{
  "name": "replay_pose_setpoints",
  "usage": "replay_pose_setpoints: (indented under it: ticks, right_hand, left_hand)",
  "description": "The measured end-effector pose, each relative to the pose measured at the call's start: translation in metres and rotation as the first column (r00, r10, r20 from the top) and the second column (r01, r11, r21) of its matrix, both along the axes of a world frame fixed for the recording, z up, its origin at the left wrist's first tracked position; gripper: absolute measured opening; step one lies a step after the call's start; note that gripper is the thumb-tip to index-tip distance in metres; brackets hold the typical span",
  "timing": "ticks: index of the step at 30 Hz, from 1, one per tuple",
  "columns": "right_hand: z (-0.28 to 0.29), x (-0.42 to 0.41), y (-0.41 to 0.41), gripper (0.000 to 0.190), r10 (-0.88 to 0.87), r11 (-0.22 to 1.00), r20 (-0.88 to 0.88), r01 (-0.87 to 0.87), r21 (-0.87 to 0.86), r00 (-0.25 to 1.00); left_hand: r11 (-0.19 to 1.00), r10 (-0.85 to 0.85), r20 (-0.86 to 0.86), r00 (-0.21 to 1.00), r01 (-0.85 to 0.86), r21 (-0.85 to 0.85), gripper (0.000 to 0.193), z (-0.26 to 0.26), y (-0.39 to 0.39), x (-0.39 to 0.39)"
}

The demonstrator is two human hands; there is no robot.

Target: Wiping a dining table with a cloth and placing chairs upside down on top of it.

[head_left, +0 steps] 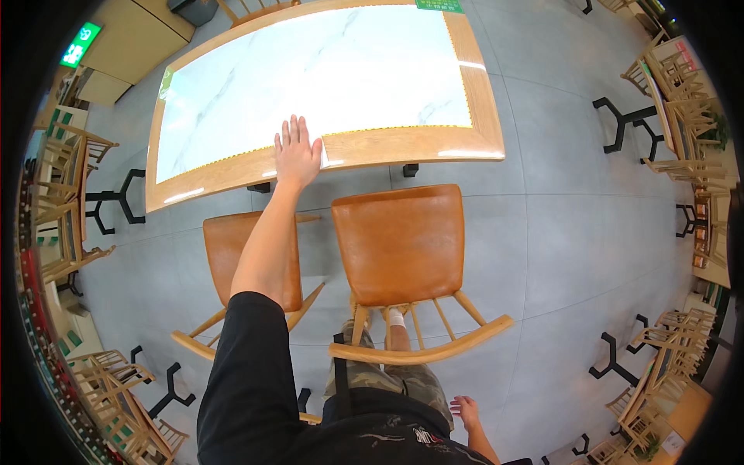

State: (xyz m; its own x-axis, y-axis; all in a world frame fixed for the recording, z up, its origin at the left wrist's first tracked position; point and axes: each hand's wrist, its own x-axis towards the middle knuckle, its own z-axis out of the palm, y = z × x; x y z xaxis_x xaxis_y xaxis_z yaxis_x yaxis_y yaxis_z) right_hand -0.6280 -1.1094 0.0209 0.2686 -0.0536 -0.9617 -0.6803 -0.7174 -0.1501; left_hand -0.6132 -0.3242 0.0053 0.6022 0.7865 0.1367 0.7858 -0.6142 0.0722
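Observation:
My left hand (297, 156) lies flat near the front edge of a table (407, 141) with a wood border and a white marble-patterned top. Its fingers point away from me. A white piece of cloth or paper (325, 152) shows from under the palm beside the thumb; most of it is hidden. Low at my right side hangs my right hand (465, 410), fingers loosely apart and nothing seen in it. Directly before me stands a wooden chair with a brown leather-like seat (400, 247). A similar chair (226, 241) is on the left, partly covered by my left arm.
Green printed cards lie at the table's far right corner (440, 5) and left corner (165, 83). Another chair (258, 11) stands beyond the table. Along the left and right are more tables with black metal legs (622, 119) and wooden chairs (674, 110). Grey tile (575, 244) covers the floor.

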Motion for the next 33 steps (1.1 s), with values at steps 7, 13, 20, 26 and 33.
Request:
replay_pose_setpoints:
  ticks: [7,13,20,26,33]
  right_hand:
    - [0.014,0.001,-0.004,0.032,-0.013,0.999,0.012,0.014,-0.044,1.000]
    - [0.006,-0.011,-0.036,0.029,0.106,0.992,0.091,-0.098,-0.084,0.990]
    - [-0.003,0.059,-0.053,0.027,0.085,0.996,0.157,-0.081,-0.031,0.984]
    - [-0.022,0.176,-0.063,0.030,0.199,0.978,0.060,-0.194,-0.078,0.978]
    - [-0.008,0.293,-0.077,0.030,0.033,0.999,0.035,-0.033,-0.001,0.999]
  left_hand:
    - [0.998,-0.057,0.006,0.998,0.057,-0.012,0.064,-0.001,-0.027,0.035]
    - [0.995,-0.101,0.026,0.995,0.100,0.029,0.066,0.004,-0.043,0.072]
    - [0.999,-0.034,-0.035,0.999,0.032,-0.041,0.066,0.008,-0.063,0.101]
    - [0.999,0.028,-0.012,1.000,-0.029,-0.025,0.065,0.005,-0.082,0.140]
    - [0.989,0.149,-0.030,0.988,-0.150,-0.014,0.066,0.001,-0.121,0.198]
